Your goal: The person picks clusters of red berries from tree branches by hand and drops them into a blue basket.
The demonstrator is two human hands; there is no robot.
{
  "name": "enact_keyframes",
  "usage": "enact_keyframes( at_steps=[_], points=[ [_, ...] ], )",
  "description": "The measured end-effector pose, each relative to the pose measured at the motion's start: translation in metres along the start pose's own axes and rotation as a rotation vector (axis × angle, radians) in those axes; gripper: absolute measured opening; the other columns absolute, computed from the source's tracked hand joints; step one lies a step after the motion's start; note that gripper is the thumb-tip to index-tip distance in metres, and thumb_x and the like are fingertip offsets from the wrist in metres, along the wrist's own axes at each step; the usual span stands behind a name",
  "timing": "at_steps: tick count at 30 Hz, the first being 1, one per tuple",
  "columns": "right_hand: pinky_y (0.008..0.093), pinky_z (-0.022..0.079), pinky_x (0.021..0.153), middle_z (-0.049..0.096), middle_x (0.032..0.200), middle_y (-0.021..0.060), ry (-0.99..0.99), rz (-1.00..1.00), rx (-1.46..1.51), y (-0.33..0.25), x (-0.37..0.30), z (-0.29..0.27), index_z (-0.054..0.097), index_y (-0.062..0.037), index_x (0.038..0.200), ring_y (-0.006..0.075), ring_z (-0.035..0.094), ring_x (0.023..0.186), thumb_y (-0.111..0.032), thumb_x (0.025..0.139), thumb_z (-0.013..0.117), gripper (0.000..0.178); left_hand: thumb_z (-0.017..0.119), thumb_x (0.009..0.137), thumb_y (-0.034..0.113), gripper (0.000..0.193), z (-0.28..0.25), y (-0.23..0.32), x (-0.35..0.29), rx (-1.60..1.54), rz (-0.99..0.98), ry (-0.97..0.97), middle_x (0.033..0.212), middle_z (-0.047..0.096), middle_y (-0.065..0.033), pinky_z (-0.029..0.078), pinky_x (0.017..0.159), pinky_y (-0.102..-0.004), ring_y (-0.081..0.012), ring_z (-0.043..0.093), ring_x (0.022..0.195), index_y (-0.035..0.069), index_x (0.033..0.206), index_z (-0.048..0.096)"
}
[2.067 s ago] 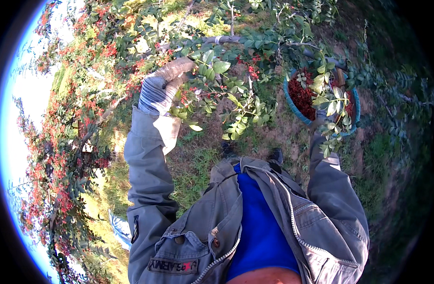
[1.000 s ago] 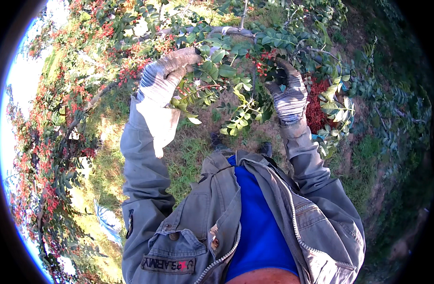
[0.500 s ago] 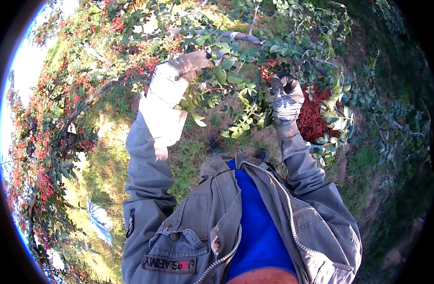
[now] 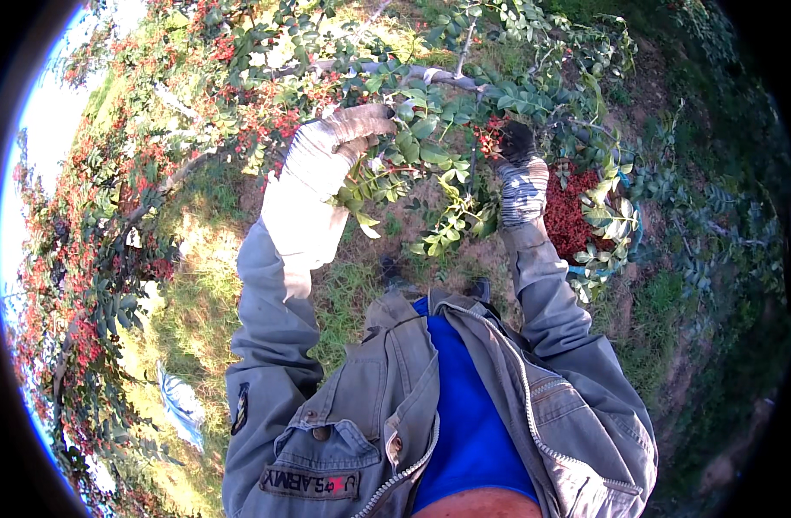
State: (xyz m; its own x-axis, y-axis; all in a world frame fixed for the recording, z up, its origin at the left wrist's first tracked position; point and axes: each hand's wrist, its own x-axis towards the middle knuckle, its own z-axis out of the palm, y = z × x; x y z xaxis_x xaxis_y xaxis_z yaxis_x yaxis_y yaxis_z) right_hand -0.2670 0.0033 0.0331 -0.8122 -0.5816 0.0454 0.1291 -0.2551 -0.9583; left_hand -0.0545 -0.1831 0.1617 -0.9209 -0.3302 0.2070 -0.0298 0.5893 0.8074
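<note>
My left hand (image 4: 322, 160), in a pale striped work glove lit by strong sun, is closed with its fingers bent over a leafy twig (image 4: 404, 147). Part of the twig is hidden behind the fingers. On the other side of the leaves, my right hand (image 4: 522, 177) wears a striped glove with dark, stained fingertips. Those fingers are pinched together at a cluster of small red berries (image 4: 489, 138) hanging under the branch. Just right of that wrist, a round container with a teal rim (image 4: 637, 231) holds a heap of red berries (image 4: 570, 211).
A thick grey branch (image 4: 447, 78) crosses above both hands. Bushes heavy with red berries (image 4: 85, 341) fill the left side. A blue and white sheet or bag (image 4: 181, 404) lies on the grass at lower left. Leafy sprays (image 4: 616, 216) overhang the container.
My right hand has shifted slightly up, and its fingers have come against the red berry cluster. My left hand has moved a little right and down, still closed at the twig.
</note>
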Motion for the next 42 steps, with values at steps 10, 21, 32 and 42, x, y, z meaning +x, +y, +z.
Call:
enact_keyframes(
  at_steps=[10, 21, 32, 42],
  points=[
    [0.0317, 0.053, 0.076, 0.063, 0.099, 0.0077, -0.006, -0.230, -0.519, -0.004, 0.010, 0.022, 0.055, -0.0054, 0.112, 0.0179, 0.062, 0.085, 0.003, 0.061, 0.078, 0.057, 0.054, 0.085, -0.009, 0.030, 0.009, 0.007, -0.002, -0.178, 0.000, 0.071, 0.121, 0.060, -0.0084, 0.048, 0.090, -0.0313, -0.0193, 0.057, 0.111, 0.007, 0.106, 0.068],
    [0.0347, 0.052, 0.069, 0.062, 0.094, 0.0126, 0.070, -0.809, -0.812, -0.018, 0.007, 0.029, 0.065, -0.0075, 0.090, 0.0290, 0.062, 0.080, 0.003, 0.071, 0.069, 0.023, 0.054, 0.086, -0.004, 0.027, 0.007, 0.016, -0.004, -0.072, 0.034, 0.075, 0.119, 0.061, -0.0080, 0.048, 0.085, -0.0307, -0.0167, 0.061, 0.099, 0.008, 0.107, 0.068],
    [0.0358, 0.052, 0.072, 0.066, 0.087, 0.0148, -0.019, -0.823, -0.755, -0.027, 0.013, 0.027, 0.065, -0.0050, 0.088, 0.0319, 0.064, 0.080, 0.008, 0.071, 0.060, 0.022, 0.056, 0.087, -0.001, 0.023, 0.014, 0.017, -0.003, -0.249, 0.004, 0.104, 0.121, 0.060, -0.0075, 0.046, 0.086, -0.0307, -0.0164, 0.059, 0.101, 0.006, 0.106, 0.067],
    [0.0320, 0.050, 0.069, 0.064, 0.086, 0.0120, 0.029, -0.326, -0.482, -0.015, -0.049, -0.002, 0.064, -0.0030, 0.094, 0.0221, 0.062, 0.073, 0.003, 0.076, 0.066, 0.019, 0.057, 0.085, -0.003, 0.022, 0.009, 0.011, 0.002, -0.332, -0.100, 0.077, 0.121, 0.060, -0.0092, 0.047, 0.090, -0.0316, -0.0185, 0.059, 0.106, 0.003, 0.103, 0.068]
  ],
)
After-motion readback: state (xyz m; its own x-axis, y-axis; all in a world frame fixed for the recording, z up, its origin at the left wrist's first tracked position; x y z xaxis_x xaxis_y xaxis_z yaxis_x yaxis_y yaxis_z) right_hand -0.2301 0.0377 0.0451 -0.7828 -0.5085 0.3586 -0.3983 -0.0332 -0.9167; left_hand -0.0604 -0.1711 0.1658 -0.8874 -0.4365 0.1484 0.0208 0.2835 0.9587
